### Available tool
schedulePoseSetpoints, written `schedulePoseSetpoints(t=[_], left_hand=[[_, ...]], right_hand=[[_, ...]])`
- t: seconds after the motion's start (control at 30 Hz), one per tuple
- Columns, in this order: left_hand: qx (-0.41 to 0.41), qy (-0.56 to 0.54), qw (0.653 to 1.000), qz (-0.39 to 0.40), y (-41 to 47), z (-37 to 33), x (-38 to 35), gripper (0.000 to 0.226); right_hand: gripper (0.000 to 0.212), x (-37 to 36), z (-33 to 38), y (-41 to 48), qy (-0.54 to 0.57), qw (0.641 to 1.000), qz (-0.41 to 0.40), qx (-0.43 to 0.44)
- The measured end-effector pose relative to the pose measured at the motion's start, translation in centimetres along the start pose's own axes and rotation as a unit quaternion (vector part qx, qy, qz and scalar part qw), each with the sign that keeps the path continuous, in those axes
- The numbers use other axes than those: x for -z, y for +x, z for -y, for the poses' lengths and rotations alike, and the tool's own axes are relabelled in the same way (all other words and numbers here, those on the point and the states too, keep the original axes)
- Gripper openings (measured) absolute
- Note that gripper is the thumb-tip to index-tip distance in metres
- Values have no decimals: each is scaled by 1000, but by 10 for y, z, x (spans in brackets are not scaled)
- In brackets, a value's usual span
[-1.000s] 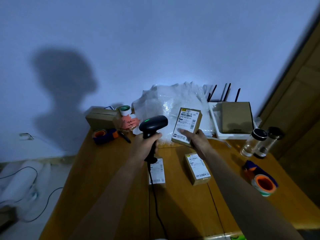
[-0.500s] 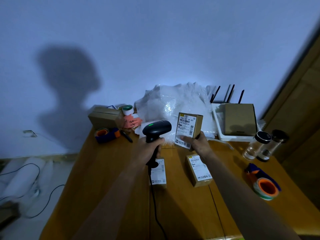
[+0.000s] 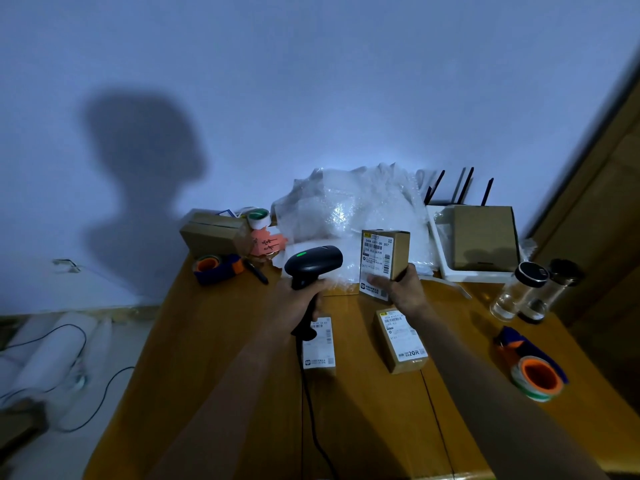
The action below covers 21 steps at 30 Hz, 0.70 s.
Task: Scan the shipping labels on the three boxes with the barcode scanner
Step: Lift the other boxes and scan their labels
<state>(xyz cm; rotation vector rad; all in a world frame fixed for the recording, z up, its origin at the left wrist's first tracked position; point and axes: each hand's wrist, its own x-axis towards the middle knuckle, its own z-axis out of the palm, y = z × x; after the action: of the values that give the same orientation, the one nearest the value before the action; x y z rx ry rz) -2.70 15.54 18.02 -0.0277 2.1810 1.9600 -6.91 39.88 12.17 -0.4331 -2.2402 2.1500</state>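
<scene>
My left hand (image 3: 300, 299) grips the handle of a black corded barcode scanner (image 3: 313, 263), whose green light is lit and whose head points right. My right hand (image 3: 403, 291) holds a small brown box (image 3: 382, 259) upright just right of the scanner, its white shipping label facing me and the scanner. Two more labelled brown boxes lie flat on the wooden table (image 3: 207, 358): one (image 3: 319, 344) partly under the scanner handle, the other (image 3: 401, 339) below my right hand.
Bubble wrap (image 3: 349, 209) is heaped at the back. A cardboard box (image 3: 213, 232), tape dispenser (image 3: 216, 266) and pen lie back left. A white tray with a brown box (image 3: 483, 237), two glass jars (image 3: 526, 292) and an orange tape roll (image 3: 536, 377) sit right.
My right hand has turned the held box more upright and brought it slightly closer to the scanner. The view has shifted a little; the scanner stays in my left hand.
</scene>
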Motion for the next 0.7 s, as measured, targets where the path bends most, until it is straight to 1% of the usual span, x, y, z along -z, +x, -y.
schedulePoseSetpoints(t=[0.23, 0.33, 0.43, 0.57, 0.7], left_hand=[[4, 1, 1000, 5, 0, 2, 1, 33], [7, 6, 1000, 6, 0, 3, 0, 32], [8, 11, 1000, 7, -1, 3, 0, 33], [18, -4, 1000, 6, -2, 1, 0, 34], [24, -11, 1000, 3, -3, 1, -1, 32]], right_hand=[[76, 9, -9, 9, -7, 1000, -1, 3], [73, 11, -12, 11, -10, 1000, 0, 6], [79, 12, -16, 12, -15, 1000, -6, 6], [67, 13, -14, 9, -15, 1000, 0, 6], [69, 13, -14, 8, -6, 1000, -1, 3]])
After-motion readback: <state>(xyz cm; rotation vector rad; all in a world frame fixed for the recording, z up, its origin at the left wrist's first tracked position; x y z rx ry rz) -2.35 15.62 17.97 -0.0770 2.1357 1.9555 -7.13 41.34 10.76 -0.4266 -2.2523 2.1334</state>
